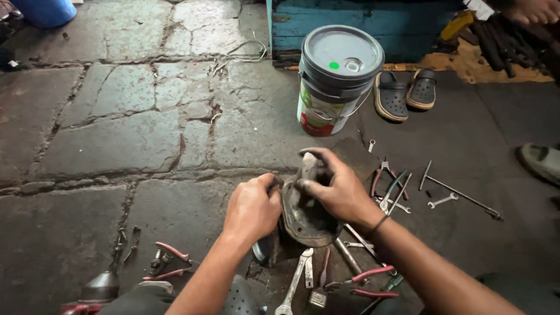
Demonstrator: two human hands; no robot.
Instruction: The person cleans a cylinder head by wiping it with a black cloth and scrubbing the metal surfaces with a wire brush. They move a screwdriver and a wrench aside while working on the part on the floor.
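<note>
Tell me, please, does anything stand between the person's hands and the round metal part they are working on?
Nothing visible does. The left hand grips the round metal part at its rim, and the right hand presses a grey rag into it.

lidded paint bucket (338, 81), pair of dark clogs (406, 93), pliers with red handles (364, 283), open-end wrench (442, 201), cracked stone floor (134, 128), blue wooden crate (361, 23)

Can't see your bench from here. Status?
Left hand grips round metal part. Right hand presses grey rag into it. Spanners, pliers lie close below.
</note>
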